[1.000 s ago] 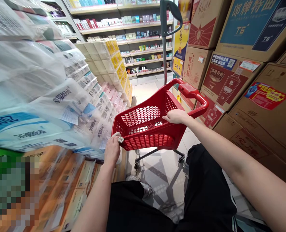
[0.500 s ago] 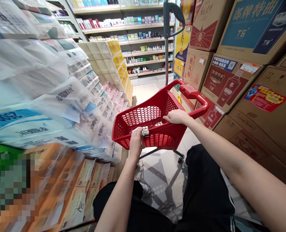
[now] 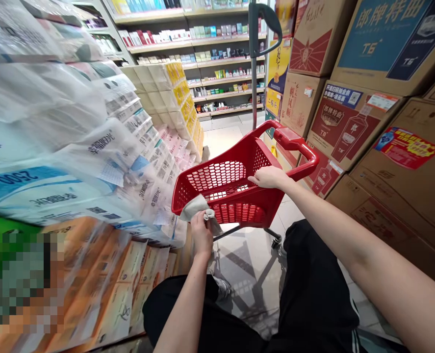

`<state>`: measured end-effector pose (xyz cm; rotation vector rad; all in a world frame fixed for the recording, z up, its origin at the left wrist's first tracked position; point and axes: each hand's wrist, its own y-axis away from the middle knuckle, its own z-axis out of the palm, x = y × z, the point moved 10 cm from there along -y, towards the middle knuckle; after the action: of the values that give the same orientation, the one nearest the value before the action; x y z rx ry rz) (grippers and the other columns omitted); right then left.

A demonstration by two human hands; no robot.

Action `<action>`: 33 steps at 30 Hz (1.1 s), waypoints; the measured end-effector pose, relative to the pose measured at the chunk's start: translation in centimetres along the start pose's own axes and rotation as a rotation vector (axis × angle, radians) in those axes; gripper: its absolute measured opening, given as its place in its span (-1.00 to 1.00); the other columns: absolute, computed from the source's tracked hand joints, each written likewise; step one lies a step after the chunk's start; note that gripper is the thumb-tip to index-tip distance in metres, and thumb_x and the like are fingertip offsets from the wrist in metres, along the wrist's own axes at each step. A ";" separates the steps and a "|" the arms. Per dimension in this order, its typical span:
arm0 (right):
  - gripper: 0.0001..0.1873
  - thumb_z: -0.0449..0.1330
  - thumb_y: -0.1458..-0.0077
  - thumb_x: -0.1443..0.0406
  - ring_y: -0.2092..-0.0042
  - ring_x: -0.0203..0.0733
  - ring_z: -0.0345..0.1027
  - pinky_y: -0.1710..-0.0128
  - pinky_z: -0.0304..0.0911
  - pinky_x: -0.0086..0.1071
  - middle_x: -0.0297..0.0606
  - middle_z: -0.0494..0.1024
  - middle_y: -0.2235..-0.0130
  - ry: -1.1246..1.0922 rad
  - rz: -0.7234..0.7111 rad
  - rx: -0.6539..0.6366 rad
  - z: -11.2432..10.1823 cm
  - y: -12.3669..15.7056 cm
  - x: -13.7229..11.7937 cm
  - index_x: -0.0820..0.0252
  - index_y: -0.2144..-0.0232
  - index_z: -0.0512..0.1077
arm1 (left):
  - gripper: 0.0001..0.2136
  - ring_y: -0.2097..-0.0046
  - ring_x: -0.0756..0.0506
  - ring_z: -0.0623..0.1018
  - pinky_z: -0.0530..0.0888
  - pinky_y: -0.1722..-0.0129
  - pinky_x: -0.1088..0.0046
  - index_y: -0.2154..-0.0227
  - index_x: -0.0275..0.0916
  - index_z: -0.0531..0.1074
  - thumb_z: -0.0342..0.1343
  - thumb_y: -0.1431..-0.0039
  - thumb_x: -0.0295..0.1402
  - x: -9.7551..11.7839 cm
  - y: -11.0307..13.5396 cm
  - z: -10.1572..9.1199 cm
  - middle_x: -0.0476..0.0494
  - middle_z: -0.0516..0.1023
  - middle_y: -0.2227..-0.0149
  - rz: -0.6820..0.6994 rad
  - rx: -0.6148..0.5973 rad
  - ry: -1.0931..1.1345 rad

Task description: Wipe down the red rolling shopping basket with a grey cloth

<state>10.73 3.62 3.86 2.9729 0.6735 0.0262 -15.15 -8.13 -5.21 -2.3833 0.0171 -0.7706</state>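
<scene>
A red plastic shopping cart (image 3: 235, 186) stands in the aisle in front of me. My left hand (image 3: 201, 232) is closed on a white cloth (image 3: 195, 207) pressed against the outside of the cart's near wall, low on its left. My right hand (image 3: 268, 177) rests palm down on the cart's near rim, fingers curled over the edge, just below the red handle (image 3: 294, 144).
Stacked plastic-wrapped tissue packs (image 3: 92, 147) fill the left side. Cardboard cartons (image 3: 368, 113) are piled high on the right. A dark pallet-jack handle (image 3: 257, 44) rises behind the cart. Store shelves (image 3: 210, 54) line the back. The floor (image 3: 246, 274) is pale tile.
My left hand slid the cloth right along the cart's near rim, then dropped lower onto the outside wall, where the cloth now hangs open. The right hand stayed on the rim.
</scene>
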 end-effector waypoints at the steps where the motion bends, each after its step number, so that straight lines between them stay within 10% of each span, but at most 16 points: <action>1: -0.30 -0.30 -0.20 -0.07 0.14 0.00 0.43 0.16 0.25 -0.26 -0.04 0.55 0.17 0.003 0.003 0.000 0.0 0.0 0.0 0.19 0.23 0.51 | -0.75 0.04 -0.19 0.40 0.32 0.00 0.22 0.10 -0.23 0.35 -0.07 -0.19 -0.33 0.2 0.3 0.9 -0.26 0.41 0.10 -0.015 -0.021 -0.005; 10: -0.24 -0.32 -0.15 -0.16 0.15 0.02 0.44 0.17 0.27 -0.23 -0.06 0.55 0.18 0.002 0.000 0.010 -0.1 -0.1 -0.1 0.16 0.23 0.52 | -0.71 0.16 -0.23 0.42 0.32 0.13 0.22 0.06 -0.30 0.30 -0.09 -0.16 -0.41 -0.3 2.5 4.8 -0.30 0.44 0.23 -0.150 -0.049 -0.208; 33: -0.29 -0.30 -0.19 -0.08 0.13 0.02 0.44 0.15 0.27 -0.24 -0.03 0.55 0.17 0.010 0.017 0.008 -0.2 0.5 -0.1 0.19 0.21 0.51 | -0.84 0.06 -0.21 0.39 0.34 0.06 0.19 0.22 -0.23 0.33 -0.10 -0.19 -0.40 3.7 0.8 4.2 -0.26 0.43 0.20 -0.016 -0.089 -0.021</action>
<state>10.85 3.10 4.10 2.9887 0.6514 0.0403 -9.67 -7.13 -6.39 -2.4779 0.0242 -0.7670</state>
